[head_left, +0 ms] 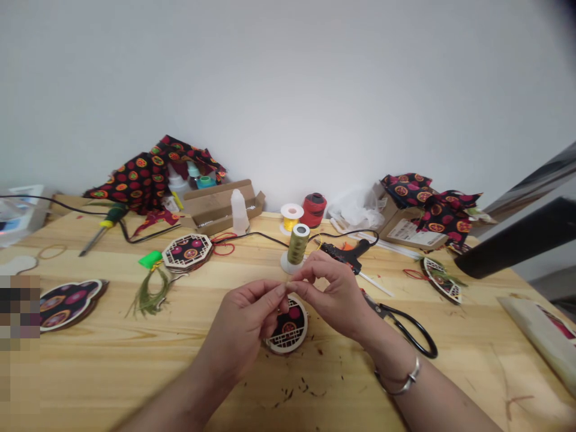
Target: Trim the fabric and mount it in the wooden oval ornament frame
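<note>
My left hand (245,327) and my right hand (330,294) meet above the wooden table (112,366), fingertips pinched together on something fine that I cannot make out. Just beneath them lies a round white lattice ornament (288,329) with black, red-dotted fabric inside. An olive-gold thread spool (297,246) stands upright right behind my fingers. My right wrist wears a silver bracelet (407,381).
Black-handled scissors (407,327) lie right of my right hand, a black glue gun (348,255) behind it. Yellow (291,217) and red (314,210) spools, cardboard boxes, patterned fabric, a screwdriver (105,228) and other ornaments (186,252) crowd the table's back and left.
</note>
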The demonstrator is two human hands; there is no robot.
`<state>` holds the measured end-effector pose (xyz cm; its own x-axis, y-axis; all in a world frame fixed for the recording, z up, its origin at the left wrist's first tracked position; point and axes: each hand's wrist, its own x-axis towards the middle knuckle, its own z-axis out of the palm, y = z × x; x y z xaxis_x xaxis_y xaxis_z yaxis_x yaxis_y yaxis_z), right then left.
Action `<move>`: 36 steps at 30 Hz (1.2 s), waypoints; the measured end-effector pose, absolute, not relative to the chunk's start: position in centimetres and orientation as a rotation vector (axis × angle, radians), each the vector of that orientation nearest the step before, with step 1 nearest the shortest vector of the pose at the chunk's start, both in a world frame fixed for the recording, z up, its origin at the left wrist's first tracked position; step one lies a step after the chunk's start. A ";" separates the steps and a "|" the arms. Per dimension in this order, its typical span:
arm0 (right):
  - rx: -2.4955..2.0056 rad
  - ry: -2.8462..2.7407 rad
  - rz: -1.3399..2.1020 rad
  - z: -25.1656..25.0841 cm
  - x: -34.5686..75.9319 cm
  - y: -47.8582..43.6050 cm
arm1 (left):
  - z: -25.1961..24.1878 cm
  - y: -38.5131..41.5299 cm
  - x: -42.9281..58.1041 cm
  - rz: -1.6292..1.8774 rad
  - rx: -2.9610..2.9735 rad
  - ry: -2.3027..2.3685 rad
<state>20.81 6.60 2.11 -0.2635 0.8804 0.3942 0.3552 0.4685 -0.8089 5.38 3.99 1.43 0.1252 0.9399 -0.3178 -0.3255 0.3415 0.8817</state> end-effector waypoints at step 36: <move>-1.128 -1.456 1.320 1.7 20.6 7.3 | 0.7 3.8 5.4 1.042 0.756 1.028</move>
<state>20.57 7.33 1.73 -0.2344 0.9720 0.0177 0.0776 0.0368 -0.9963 5.43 3.82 0.70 0.1501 0.9390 -0.3095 -0.3229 0.3424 0.8823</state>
